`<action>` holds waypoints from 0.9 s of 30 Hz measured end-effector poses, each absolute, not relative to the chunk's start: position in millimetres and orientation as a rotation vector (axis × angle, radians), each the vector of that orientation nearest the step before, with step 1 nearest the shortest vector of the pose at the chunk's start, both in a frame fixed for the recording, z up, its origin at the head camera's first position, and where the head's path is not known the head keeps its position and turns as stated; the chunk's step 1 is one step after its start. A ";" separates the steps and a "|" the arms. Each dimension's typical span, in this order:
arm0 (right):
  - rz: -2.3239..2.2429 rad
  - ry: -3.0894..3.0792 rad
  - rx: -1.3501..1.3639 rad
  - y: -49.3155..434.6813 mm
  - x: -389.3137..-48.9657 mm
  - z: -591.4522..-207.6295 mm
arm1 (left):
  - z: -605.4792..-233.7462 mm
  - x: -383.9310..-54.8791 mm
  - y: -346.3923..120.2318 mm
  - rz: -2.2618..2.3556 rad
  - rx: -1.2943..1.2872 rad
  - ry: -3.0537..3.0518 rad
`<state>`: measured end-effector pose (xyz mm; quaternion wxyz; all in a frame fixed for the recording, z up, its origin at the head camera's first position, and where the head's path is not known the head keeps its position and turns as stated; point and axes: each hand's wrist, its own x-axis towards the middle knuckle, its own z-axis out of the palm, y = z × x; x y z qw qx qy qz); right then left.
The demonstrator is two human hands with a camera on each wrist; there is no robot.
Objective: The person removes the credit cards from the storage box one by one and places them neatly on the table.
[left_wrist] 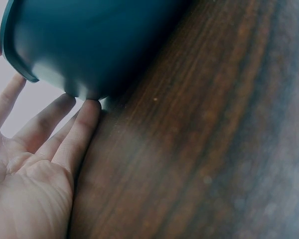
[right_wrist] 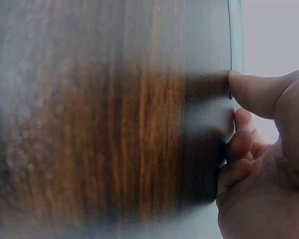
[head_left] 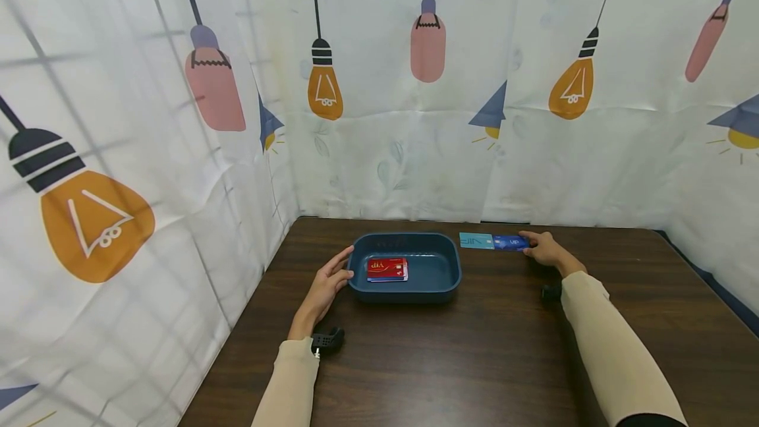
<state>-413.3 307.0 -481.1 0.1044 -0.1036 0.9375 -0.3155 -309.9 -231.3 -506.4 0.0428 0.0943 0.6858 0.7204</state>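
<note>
A dark blue rectangular bin (head_left: 404,292) stands on the table. My left hand (head_left: 323,285) touches its left end with extended fingers; in the left wrist view, fingertips (left_wrist: 92,107) rest low against the bin's wall (left_wrist: 89,45). Inside lies a small stack topped by a red card (head_left: 387,267) marked VIP, with blue and white edges beneath. To the right of the bin, a light teal card (head_left: 476,240) and a dark blue card (head_left: 508,242) lie end to end. My right hand (head_left: 545,252) pinches the dark blue card at its right end, thumb and index finger at its edges.
The dark brown wooden table (head_left: 450,361) reaches back to a white curtain (head_left: 379,150) printed with lamps. Another stretch of curtain hangs along the left side. Each wrist carries a black device, the left one (head_left: 329,340) sitting below the hand.
</note>
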 end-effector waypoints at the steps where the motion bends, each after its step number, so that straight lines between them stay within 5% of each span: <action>1: -0.928 2.765 -0.304 306.8 -413.1 -481.3 | -506.3 -309.8 -231.4 2.199 0.287 2.102; 27: -1.148 2.777 -0.249 307.4 -399.3 -484.5 | -507.3 -309.9 -230.9 2.224 0.274 2.092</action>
